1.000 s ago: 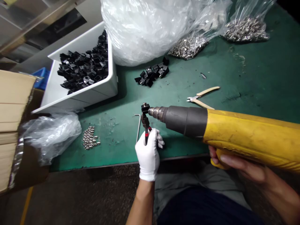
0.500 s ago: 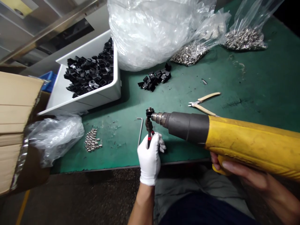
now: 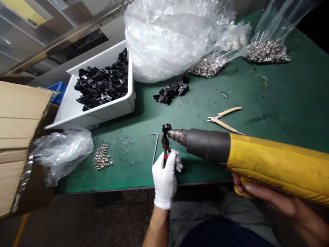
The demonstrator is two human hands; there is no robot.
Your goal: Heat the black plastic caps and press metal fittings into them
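My left hand (image 3: 166,178), in a white glove, is closed around the red-and-black handles of a pair of pliers (image 3: 165,140). The jaws point away from me and grip a small black part (image 3: 166,129) with a round metal piece (image 3: 166,124) on top. My bare right hand (image 3: 257,190) is wrapped round the grip of a yellow heat gun (image 3: 272,161). Its stepped metal nozzle (image 3: 177,135) points left, right beside the black part; whether they touch I cannot tell. A hex key (image 3: 155,147) lies just left of the pliers.
Cream-handled cutters (image 3: 218,118) lie open beyond the heat gun. Small metal fittings (image 3: 102,157) sit at left. A white bin (image 3: 108,111) holds black parts, with a loose pile (image 3: 171,92) beside it. Plastic bags (image 3: 169,44) line the back; a cardboard box (image 3: 20,137) stands left.
The whole view has shifted, so everything sits slightly lower in the picture. Both hands keep their holds, and the nozzle stays beside the black part in the pliers.
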